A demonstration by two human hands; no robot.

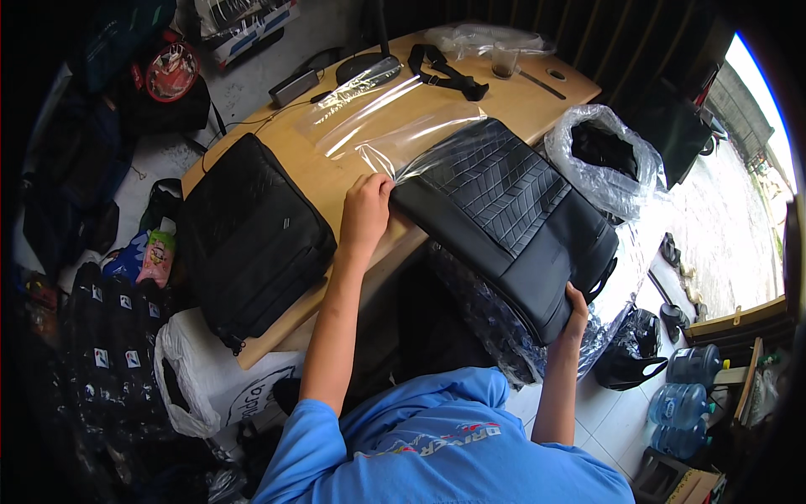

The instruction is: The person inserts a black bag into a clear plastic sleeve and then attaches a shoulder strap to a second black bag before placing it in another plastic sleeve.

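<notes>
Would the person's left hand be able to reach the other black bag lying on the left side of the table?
Probably yes: the left hand rests on the quilted bag, and only bare table separates it from the other black bag.

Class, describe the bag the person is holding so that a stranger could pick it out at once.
Start at the wooden table. Two black bags lie on it; take the bag at its right edge, gripped by both hands. Unlike the plain one, it has quilted zigzag stitching and sits partly in clear plastic.

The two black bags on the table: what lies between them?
Between the left bag and quilted bag, the head view shows bare table and the left hand.
</notes>
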